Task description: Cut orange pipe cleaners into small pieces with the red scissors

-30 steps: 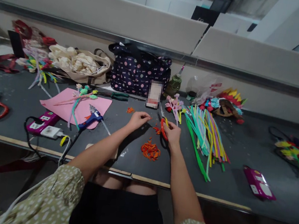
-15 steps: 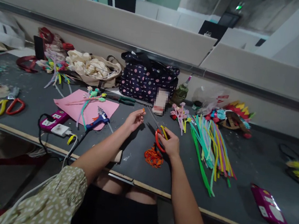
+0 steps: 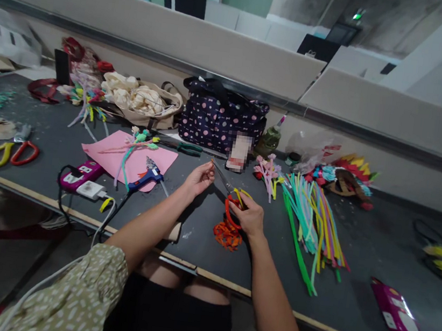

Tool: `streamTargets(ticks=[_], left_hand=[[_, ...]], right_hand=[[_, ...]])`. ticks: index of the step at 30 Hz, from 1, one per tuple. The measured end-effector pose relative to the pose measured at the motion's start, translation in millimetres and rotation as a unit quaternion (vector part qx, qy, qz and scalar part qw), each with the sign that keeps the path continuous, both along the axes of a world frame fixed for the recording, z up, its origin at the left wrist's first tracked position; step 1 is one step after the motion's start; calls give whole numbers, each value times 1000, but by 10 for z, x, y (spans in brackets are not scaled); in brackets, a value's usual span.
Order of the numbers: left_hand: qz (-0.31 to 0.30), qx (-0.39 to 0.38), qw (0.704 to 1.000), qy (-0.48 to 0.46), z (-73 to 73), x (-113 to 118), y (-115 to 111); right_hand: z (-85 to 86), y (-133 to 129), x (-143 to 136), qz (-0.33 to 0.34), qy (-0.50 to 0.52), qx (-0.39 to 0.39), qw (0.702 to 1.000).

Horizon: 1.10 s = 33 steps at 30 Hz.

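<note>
My right hand grips scissors by their handles, one loop red-orange and the other yellow. The blades slant up and left to the fingertips of my left hand. Those fingers pinch a tiny orange piece, and the blade tips are at or very near it. Whether the blades touch the piece is too small to tell. Under my right hand lies a small pile of orange snippets on the dark table.
A blue glue gun rests on pink paper to the left, beside a purple power strip. Colourful pipe cleaners spread to the right. More scissors lie far left. A dotted bag stands behind.
My right hand has brought the scissors left, so the blade tips now reach my left fingertips. My left hand keeps its pinch on the orange piece. The view has shifted slightly.
</note>
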<state>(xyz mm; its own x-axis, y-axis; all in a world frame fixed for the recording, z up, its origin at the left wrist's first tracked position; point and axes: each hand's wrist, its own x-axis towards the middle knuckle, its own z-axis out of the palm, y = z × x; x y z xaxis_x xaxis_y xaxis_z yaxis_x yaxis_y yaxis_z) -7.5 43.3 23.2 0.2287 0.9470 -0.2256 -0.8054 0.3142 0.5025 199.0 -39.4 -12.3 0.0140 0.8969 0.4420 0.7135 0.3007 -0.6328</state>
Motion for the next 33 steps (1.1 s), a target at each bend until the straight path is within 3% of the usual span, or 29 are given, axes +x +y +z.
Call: streamTargets(ticks=[33], left_hand=[[-13,0,1000,18,-27,15,-31]], right_hand=[[-20,6,4,7,-89,67,994]])
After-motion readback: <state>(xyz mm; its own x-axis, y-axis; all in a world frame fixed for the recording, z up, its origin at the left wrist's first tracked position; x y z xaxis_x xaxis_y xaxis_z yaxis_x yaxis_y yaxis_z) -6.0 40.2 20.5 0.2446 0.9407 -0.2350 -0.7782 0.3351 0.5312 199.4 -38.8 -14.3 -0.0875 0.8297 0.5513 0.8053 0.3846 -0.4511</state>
